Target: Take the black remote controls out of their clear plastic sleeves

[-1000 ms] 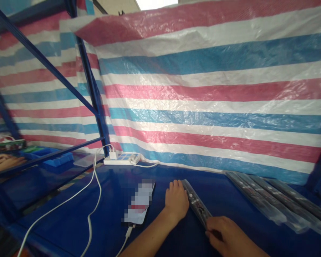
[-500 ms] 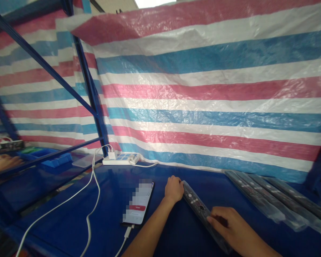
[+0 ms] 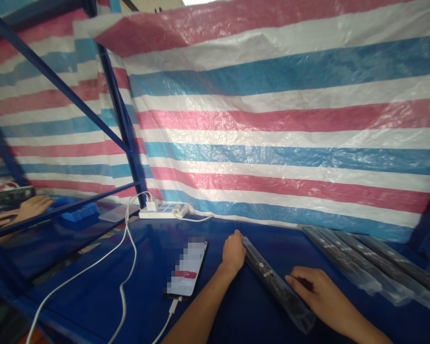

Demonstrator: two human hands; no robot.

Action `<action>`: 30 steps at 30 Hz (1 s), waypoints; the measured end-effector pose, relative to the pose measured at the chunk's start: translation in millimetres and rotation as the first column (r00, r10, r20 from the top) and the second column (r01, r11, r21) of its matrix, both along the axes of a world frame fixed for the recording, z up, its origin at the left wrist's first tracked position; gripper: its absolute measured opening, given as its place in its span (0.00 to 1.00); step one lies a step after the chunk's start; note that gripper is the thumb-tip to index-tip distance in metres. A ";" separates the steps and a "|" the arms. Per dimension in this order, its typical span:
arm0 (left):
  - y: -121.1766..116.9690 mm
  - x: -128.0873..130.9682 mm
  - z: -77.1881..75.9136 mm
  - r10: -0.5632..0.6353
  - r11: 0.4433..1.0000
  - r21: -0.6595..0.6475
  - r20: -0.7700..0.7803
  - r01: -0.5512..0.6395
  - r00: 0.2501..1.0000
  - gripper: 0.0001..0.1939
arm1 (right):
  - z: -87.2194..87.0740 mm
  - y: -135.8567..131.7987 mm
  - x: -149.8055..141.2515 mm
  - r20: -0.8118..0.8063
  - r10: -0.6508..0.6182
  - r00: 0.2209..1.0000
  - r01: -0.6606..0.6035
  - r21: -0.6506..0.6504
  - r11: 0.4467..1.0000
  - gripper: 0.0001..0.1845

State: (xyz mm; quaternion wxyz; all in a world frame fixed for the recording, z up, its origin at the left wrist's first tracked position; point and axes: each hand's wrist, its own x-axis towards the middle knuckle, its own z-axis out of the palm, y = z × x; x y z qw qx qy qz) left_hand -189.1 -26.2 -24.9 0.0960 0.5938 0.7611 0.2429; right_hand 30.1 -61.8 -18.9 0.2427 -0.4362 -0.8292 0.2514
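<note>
A long black remote control in a clear plastic sleeve lies slantwise on the blue table. My left hand is curled round its far end, fingers closed on it. My right hand rests against its near half, fingers bent and pressing the sleeve's right side. The sleeve's near end sticks out past the remote, flat and see-through.
A phone on a white charging cable lies left of my left hand. A white power strip sits at the back by the striped tarp. Several bagged remotes lie at the right. Another person's hands show at far left.
The remote has slid further into its sleeve and now lies flatter. My right hand moved from the near end to the remote's right side; my left hand shifted up to the far tip.
</note>
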 end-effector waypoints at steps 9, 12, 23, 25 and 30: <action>1.3 -6.9 -0.5 -0.065 0.997 -0.038 0.042 0.067 0.997 0.10 | 1.2 2.3 4.6 0.005 -0.023 1.000 0.023 0.047 0.999 0.25; -0.1 -5.3 0.5 -0.077 0.997 -0.018 0.016 0.077 0.997 0.10 | 0.9 3.7 5.4 0.009 -0.028 1.000 0.027 0.056 0.998 0.24; -17.3 4.4 50.7 -0.072 0.992 0.087 -0.212 0.092 0.975 0.12 | 9.6 4.3 10.3 -0.016 -0.084 0.996 0.086 0.111 0.990 0.24; -19.9 4.6 65.5 -0.081 0.986 0.125 -0.237 0.113 0.968 0.12 | 14.4 2.4 12.1 -0.013 -0.099 0.995 0.100 0.116 0.988 0.24; -25.0 4.8 95.4 -0.069 0.960 0.244 -0.257 0.134 0.964 0.13 | 27.4 -4.8 15.8 0.125 -0.108 0.986 0.102 0.055 0.993 0.22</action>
